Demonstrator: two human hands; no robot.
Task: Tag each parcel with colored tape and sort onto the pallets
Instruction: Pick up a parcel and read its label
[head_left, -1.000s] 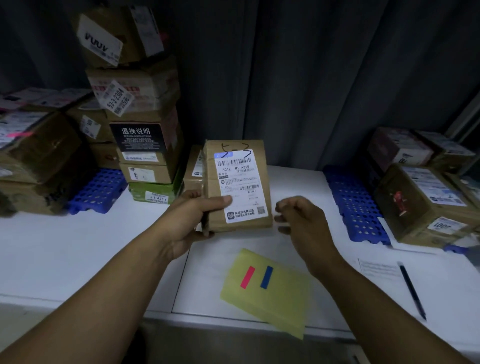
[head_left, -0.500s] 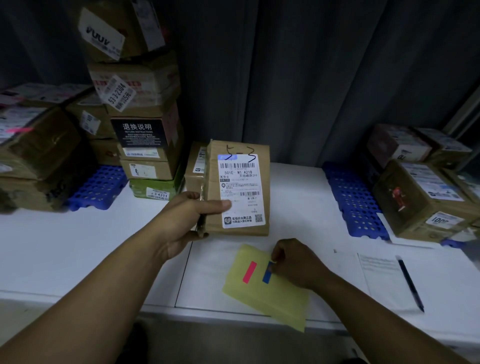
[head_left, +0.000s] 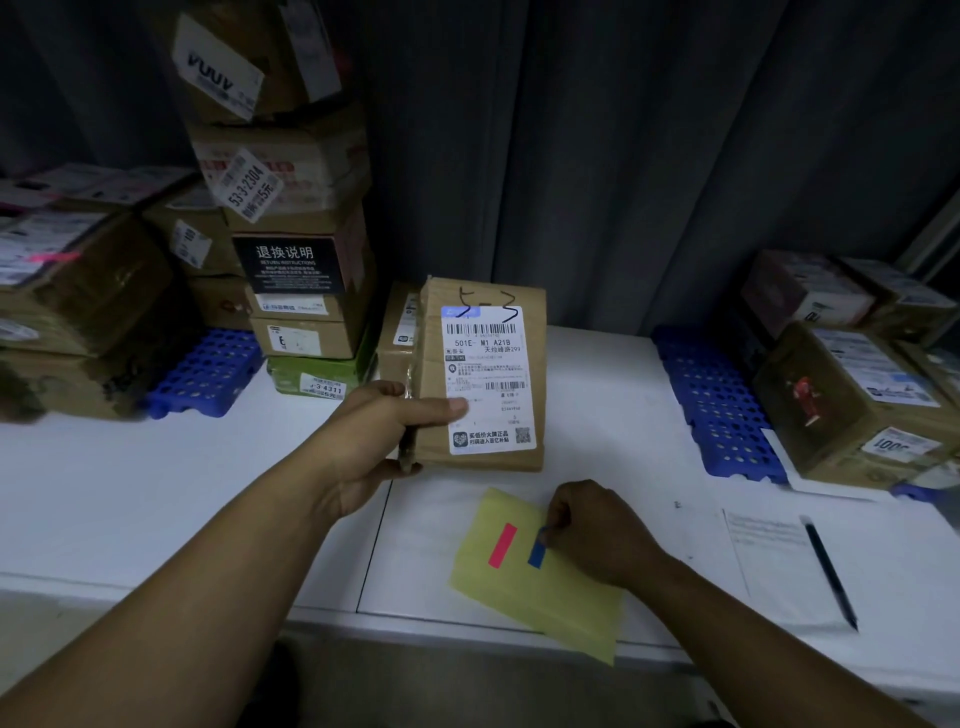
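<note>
Bare table (head_left: 597, 395) runs between the box stack (head_left: 296, 208) and right pallet (head_left: 717, 405).

Brown parcel (head_left: 483, 374) held upright, white label facing camera, pink tape strip (head_left: 503, 544) and blue tape strip (head_left: 536, 553) on yellow sheet (head_left: 550, 603)

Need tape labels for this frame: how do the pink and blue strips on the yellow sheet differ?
Colour: the pink strip is pink-red and the blue strip is blue.
Contact: the right hand pinches the blue strip's upper end, while nothing touches the pink strip.
Visibility: the pink strip shows whole, but the blue strip's top is hidden under that hand.
Shared: both sit side by side on the yellow sheet, slanted alike.
</note>
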